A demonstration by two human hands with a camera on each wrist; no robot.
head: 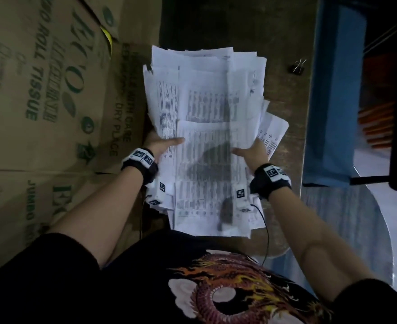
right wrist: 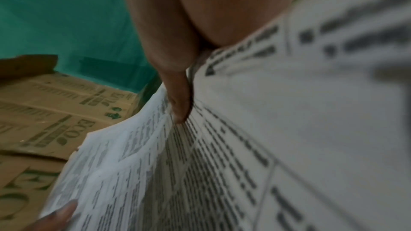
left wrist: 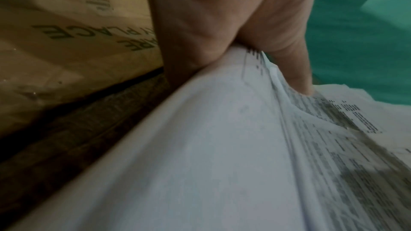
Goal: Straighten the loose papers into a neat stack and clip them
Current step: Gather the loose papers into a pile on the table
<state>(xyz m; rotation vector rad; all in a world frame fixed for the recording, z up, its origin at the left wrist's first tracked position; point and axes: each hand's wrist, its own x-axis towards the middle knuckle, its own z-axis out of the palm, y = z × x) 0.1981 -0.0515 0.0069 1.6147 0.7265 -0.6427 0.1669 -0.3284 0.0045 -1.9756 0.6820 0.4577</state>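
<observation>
Head view alone shows binder clip lying apart, both hands pinching seemingly uneven papers.

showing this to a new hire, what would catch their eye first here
A messy sheaf of printed papers fills the centre, gripped at its sides by the left hand and right hand. Big printed cardboard boxes stand to the left, and a small black binder clip lies apart on the table's far right.

Black dragon-print shirt, black wristbands carrying white square-coded marker blocks, thin cable.
</observation>
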